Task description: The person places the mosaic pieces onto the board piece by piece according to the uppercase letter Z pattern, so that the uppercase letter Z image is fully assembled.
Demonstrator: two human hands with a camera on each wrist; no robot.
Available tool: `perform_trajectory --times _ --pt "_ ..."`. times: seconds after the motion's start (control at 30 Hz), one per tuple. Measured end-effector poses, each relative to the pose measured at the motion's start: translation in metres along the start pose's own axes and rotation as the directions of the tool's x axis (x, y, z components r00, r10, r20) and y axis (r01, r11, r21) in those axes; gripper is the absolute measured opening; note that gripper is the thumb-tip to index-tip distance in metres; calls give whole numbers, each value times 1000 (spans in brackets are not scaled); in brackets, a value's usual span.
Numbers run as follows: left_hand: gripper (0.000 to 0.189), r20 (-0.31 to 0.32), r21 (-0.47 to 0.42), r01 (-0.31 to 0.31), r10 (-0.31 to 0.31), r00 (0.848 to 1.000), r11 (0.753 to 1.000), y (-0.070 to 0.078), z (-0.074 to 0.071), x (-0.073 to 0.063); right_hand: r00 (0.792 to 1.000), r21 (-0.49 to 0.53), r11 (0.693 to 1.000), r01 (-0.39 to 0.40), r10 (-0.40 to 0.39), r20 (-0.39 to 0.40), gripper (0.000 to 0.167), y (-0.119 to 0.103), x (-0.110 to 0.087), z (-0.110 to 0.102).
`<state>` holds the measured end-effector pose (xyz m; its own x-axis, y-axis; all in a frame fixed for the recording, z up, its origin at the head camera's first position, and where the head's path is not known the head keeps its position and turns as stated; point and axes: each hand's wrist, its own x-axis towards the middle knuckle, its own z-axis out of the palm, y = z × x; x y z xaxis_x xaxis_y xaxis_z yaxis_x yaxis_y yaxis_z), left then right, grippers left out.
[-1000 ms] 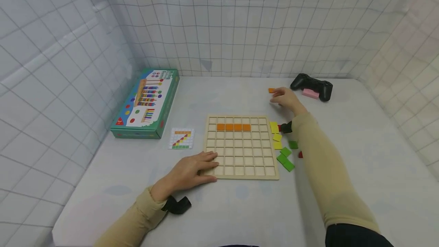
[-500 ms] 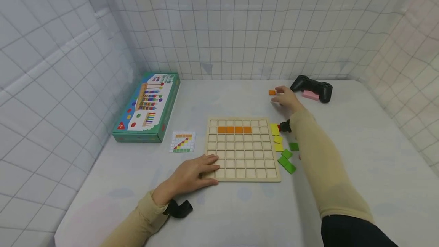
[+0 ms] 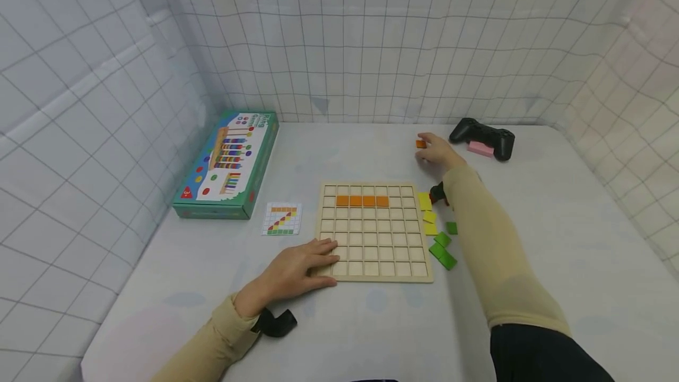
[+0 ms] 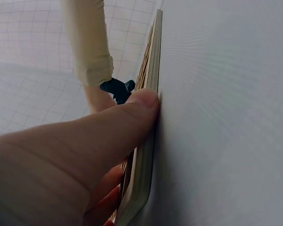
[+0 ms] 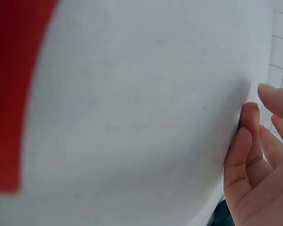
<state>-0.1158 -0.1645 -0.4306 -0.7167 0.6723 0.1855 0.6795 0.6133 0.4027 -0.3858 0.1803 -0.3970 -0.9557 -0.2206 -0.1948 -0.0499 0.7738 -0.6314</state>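
Note:
My left hand (image 3: 297,267) rests on the near left corner of a wooden grid board (image 3: 379,252), fingers spread over its cells. In the left wrist view its thumb (image 4: 144,100) touches the board's edge. A row of orange square tiles (image 3: 362,201) sits in the board's second row from the back. Farther back, my right hand (image 3: 437,152) reaches a loose orange tile (image 3: 421,144), its fingertips at the tile. In the right wrist view the right hand (image 5: 259,169) has its thumb apart from the fingers, and only an orange sliver of the tile shows at a fingertip.
Yellow tiles (image 3: 429,229) and green tiles (image 3: 442,255) lie right of the board. A pattern card (image 3: 282,219) is left of it, near a green toy box (image 3: 228,164). A black game controller (image 3: 483,134) and a pink block (image 3: 480,148) are at the back right.
My right hand has shifted slightly left, its fingers now over part of the loose orange tile. The left hand stays on the board's corner. The head view has tilted a little.

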Motion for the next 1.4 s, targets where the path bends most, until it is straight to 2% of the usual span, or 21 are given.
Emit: perform_trajectory --times 0.27,0.47,0.57,0.73,0.83,1.0,1.27,1.4 --pt "50 -21 0 -13 13 1000 1000 0 0 0 1000 -19 1000 14 -14 -22 44 5 1 2" --pt "50 -25 -13 -21 21 999 1000 -1 0 2 1000 -27 1000 -5 4 -29 38 11 -9 -3" --pt "50 -21 -15 -24 24 1000 1000 -1 1 3 1000 1 1000 -31 31 -3 37 13 -16 -6" --pt "50 -12 -14 -11 11 1000 1000 -2 1 3 997 52 998 -35 31 71 34 9 -31 -13" --pt "51 -7 -14 -2 2 1000 1000 -3 2 2 996 70 998 -8 2 90 32 1 -44 -16" --pt "50 -10 -19 3 -3 1000 1000 -4 1 1 994 111 992 62 -71 78 29 -16 -71 -17" --pt "50 -16 -24 -2 1 1000 1000 -4 -2 1 971 116 972 204 -216 105 25 -30 -99 1" --pt "50 -18 -25 -4 3 1000 1000 -3 -1 2 967 117 971 207 -222 125 23 -29 -106 15"
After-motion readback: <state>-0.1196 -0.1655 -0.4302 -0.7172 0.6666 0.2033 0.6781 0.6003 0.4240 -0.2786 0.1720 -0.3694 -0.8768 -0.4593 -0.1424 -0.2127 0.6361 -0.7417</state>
